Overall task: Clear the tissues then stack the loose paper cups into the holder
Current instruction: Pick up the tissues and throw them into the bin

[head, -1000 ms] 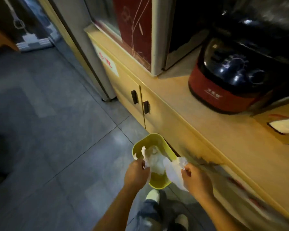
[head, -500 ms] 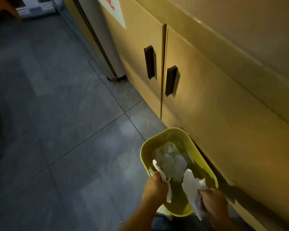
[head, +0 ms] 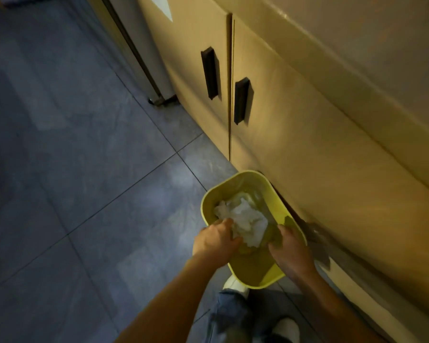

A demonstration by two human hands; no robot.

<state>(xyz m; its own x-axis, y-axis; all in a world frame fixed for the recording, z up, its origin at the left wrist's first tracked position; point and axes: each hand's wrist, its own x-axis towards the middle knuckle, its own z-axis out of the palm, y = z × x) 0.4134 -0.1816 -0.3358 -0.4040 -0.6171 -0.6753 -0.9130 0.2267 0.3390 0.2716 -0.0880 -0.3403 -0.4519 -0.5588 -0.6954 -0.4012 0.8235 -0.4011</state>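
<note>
A yellow-green waste bin [head: 235, 179] stands on the floor against the cabinet base. A pile of crumpled white tissues [head: 245, 220] lies inside it. Both of my hands reach down into the bin. My left hand [head: 216, 240] is at the left rim, its curled fingers against the edge of the tissue pile; whether it grips any tissue is unclear. My right hand [head: 291, 251] is at the right side, fingers apart and pointing down, with nothing in it. No paper cups or holder are in view.
A beige cabinet [head: 295, 134] with two black door handles [head: 242, 100] rises right behind the bin. Grey floor tiles [head: 84, 169] spread to the left. My legs and white shoes [head: 235, 285] stand just below the bin.
Each hand held a tissue above the bin; now both hands are down inside it and the tissues lie on the pile. The camera has tilted down closer to the bin.
</note>
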